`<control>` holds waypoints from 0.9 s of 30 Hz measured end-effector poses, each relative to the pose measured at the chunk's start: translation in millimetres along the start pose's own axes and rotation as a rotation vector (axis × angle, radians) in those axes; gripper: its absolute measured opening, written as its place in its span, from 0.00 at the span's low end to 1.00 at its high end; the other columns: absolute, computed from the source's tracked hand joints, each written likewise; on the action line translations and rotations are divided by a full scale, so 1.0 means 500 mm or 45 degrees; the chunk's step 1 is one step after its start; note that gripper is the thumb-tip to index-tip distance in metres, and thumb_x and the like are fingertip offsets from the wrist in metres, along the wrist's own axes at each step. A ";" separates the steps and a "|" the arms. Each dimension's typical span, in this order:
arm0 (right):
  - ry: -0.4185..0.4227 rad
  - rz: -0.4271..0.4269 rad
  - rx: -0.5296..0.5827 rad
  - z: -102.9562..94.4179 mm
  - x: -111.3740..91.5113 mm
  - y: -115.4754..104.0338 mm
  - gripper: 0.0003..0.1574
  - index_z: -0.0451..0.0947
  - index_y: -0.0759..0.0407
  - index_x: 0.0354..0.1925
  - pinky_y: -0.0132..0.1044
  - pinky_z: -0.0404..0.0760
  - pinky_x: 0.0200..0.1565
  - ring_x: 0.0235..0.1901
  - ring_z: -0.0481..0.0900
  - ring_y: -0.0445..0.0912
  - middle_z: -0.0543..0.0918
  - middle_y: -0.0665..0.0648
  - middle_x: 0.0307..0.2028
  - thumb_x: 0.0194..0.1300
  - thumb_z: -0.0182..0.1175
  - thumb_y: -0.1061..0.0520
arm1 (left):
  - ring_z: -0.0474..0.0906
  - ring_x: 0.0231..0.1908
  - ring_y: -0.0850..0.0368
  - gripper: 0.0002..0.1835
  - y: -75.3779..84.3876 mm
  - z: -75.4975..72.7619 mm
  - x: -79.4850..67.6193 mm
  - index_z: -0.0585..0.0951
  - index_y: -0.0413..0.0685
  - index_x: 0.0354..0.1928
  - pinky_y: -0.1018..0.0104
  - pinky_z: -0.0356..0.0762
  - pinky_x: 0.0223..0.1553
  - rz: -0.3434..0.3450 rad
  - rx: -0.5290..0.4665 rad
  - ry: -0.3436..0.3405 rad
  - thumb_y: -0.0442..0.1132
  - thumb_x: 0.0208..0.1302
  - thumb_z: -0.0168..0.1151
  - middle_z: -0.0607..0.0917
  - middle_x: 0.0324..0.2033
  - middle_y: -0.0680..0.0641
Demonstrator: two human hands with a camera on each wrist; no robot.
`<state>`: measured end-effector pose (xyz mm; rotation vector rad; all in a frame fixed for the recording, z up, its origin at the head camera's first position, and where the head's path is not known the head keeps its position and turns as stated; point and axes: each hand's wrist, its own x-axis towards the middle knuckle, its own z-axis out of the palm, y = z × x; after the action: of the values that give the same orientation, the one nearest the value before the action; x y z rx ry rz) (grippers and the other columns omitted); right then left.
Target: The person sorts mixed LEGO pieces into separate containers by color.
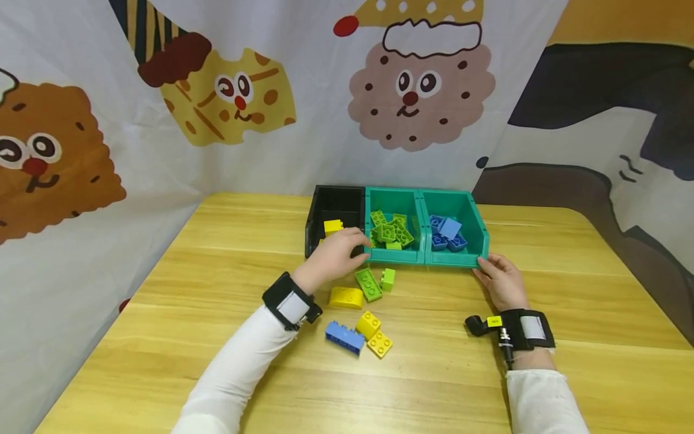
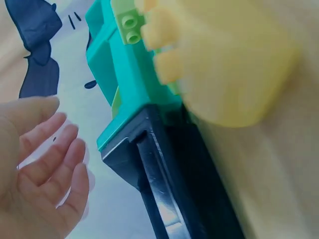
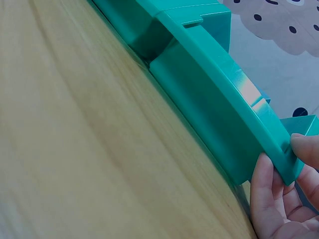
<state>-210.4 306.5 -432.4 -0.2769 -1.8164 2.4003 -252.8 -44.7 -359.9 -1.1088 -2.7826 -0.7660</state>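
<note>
My left hand (image 1: 337,256) hovers over the front of the black bin (image 1: 340,202), its fingers loosely bent with nothing between them. Yellow bricks (image 1: 332,226) lie inside that bin, partly hidden by the hand. With thumb and fingers, my right hand (image 1: 504,286) pinches the front right corner of the right teal bin (image 3: 209,114), which holds blue bricks (image 1: 450,228). The middle teal bin (image 1: 394,258) contains several green bricks (image 1: 387,232). A yellow curved block (image 1: 346,298) lies just below the left hand and looms blurred in the left wrist view.
Two green bricks (image 1: 368,285) lie in front of the middle bin. Nearer the person are a blue brick (image 1: 344,337) and two yellow bricks (image 1: 368,325). The three bins stand side by side on the wooden table (image 1: 434,386), before a printed cloth (image 1: 320,120).
</note>
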 end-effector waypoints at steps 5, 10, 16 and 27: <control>-0.004 -0.006 -0.007 0.001 0.000 0.002 0.03 0.75 0.55 0.38 0.25 0.79 0.42 0.37 0.75 0.36 0.75 0.46 0.33 0.66 0.55 0.62 | 0.78 0.45 0.55 0.13 -0.003 0.014 -0.032 0.81 0.43 0.48 0.63 0.76 0.48 0.000 -0.021 -0.083 0.39 0.63 0.62 0.82 0.45 0.48; 0.008 0.005 0.012 0.003 0.000 0.003 0.03 0.75 0.55 0.37 0.25 0.79 0.42 0.37 0.76 0.36 0.75 0.46 0.32 0.67 0.55 0.62 | 0.78 0.45 0.55 0.14 -0.010 0.029 -0.054 0.81 0.43 0.48 0.64 0.76 0.48 -0.029 -0.012 -0.135 0.39 0.62 0.63 0.82 0.44 0.48; 0.004 0.006 0.006 0.003 -0.001 0.003 0.04 0.75 0.55 0.37 0.25 0.79 0.42 0.37 0.76 0.36 0.75 0.46 0.33 0.67 0.54 0.63 | 0.78 0.46 0.52 0.17 -0.018 0.030 -0.071 0.81 0.42 0.50 0.61 0.76 0.49 -0.070 -0.057 -0.178 0.41 0.60 0.65 0.81 0.46 0.45; 0.000 -0.004 0.022 0.001 0.001 0.004 0.02 0.75 0.55 0.37 0.25 0.79 0.42 0.37 0.75 0.35 0.75 0.47 0.33 0.64 0.58 0.61 | 0.75 0.52 0.53 0.30 -0.015 0.030 -0.086 0.77 0.43 0.55 0.58 0.71 0.58 -0.075 -0.012 -0.442 0.44 0.50 0.73 0.79 0.53 0.45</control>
<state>-211.2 305.4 -434.1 -0.2723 -1.7936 2.4133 -223.7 -69.9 -385.7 -1.2773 -3.1082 -0.6454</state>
